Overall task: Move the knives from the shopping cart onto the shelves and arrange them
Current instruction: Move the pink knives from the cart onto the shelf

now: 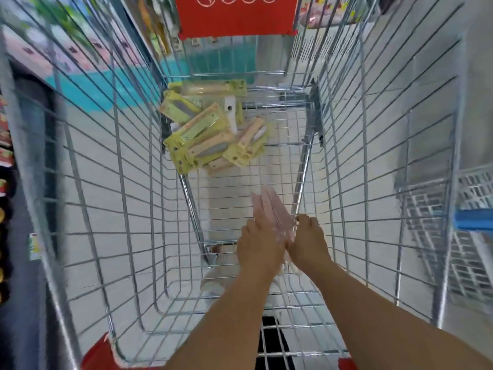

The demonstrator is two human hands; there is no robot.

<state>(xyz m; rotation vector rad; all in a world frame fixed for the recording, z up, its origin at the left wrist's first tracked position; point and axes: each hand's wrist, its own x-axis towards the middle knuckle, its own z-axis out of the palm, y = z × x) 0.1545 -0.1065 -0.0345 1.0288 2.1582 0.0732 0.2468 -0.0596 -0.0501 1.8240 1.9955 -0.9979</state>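
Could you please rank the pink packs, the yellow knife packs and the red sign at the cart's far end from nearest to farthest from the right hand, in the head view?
From the right hand:
1. Pink packs, blurred, touching it, between both hands.
2. Yellow knife packs, piled farther along the cart floor, left of centre.
3. Red sign, on the cart's far end, top of the view.

One head-worn wide-angle view looks steeply down and forward into a wire cart (112, 182) from its handle end. Both forearms reach in from the bottom edge, close to the lens. The cart's sides bow outward and fill nearly the whole picture, its far end toward the top. Shelves (16, 156) and pale floor show blurred through the wires.
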